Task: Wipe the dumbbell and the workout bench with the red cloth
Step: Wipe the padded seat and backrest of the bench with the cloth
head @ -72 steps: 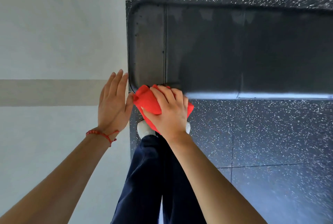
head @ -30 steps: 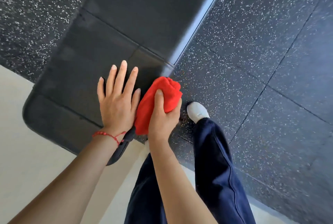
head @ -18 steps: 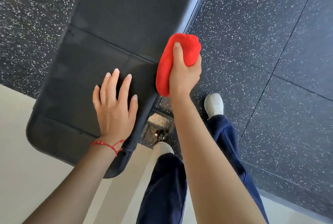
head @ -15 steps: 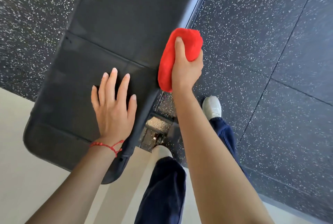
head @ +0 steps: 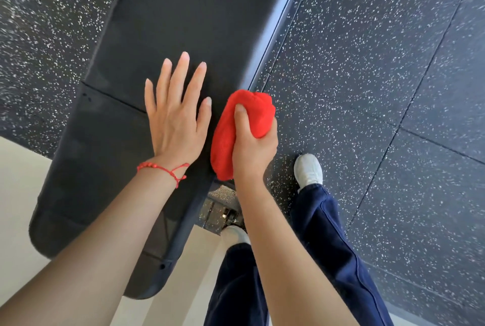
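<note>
The black padded workout bench [head: 168, 10] runs from the lower left up to the top middle of the head view. My left hand [head: 175, 115] lies flat on its pad with the fingers spread and straight. My right hand [head: 253, 147] grips the bunched red cloth [head: 231, 131] and holds it against the bench's right side edge, just right of my left hand. No dumbbell is in view.
Dark speckled rubber floor tiles [head: 367, 76] lie to the right and upper left of the bench. A pale floor strip [head: 18, 181] shows at the lower left. My legs in navy trousers [head: 328, 241] and a white shoe [head: 308, 169] stand beside the bench's metal frame [head: 220, 207].
My right hand has slid the red cloth back down the bench's right edge toward me. My left hand has moved a little farther up the pad, still flat.
</note>
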Demonstrator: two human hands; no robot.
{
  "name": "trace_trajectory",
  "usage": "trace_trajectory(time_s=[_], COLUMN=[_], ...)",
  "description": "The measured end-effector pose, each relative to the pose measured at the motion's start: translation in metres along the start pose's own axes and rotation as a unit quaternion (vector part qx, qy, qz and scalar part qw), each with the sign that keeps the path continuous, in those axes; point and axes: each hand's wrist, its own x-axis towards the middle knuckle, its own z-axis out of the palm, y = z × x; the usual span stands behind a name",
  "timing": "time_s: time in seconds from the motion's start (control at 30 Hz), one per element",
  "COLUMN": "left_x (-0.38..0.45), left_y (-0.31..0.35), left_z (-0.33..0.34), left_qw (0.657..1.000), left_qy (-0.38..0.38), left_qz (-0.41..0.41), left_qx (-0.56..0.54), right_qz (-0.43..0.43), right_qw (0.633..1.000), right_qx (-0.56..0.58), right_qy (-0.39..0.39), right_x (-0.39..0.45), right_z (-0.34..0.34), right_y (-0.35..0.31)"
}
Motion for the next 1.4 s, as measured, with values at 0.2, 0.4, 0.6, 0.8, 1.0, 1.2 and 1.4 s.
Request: trace_trajectory(time_s=[0.2,0.4,0.6,0.8,1.0,1.2,1.4], left_x=[0.001,0.003,0.005,0.007,0.01,0.034,0.122], left_y=[0.008,0.011,0.012,0.014,0.016,0.027,0.051], left_z=[0.009,0.006,0.003,0.002,0.002,0.001,0.013], left_qw=[0.999,0.999,0.998,0.998,0.997,0.998,0.999], left_qy=[-0.022,-0.025,-0.036,-0.034,-0.043,-0.006,0.015], left_qz=[-0.015,-0.021,-0.034,-0.035,-0.034,-0.053,-0.04], left_qx=[0.031,0.039,0.035,0.031,0.048,0.035,-0.004], right_qz=[-0.04,-0.035,0.003,-0.002,-0.043,-0.031,0.016], right_qw=[0.999,0.999,1.0,0.999,0.998,0.998,0.998], right_qx=[-0.02,-0.022,-0.028,-0.033,-0.036,-0.036,-0.04], right_qy=[0.004,-0.003,-0.013,-0.034,-0.025,-0.028,-0.039], right_x=[0.064,0.08,0.055,0.08,0.125,0.13,0.119], right_z=[0.014,0.017,0.01,0.01,0.021,0.02,0.015], right_y=[-0.068,-0.079,-0.057,-0.076,-0.115,-0.117,-0.107])
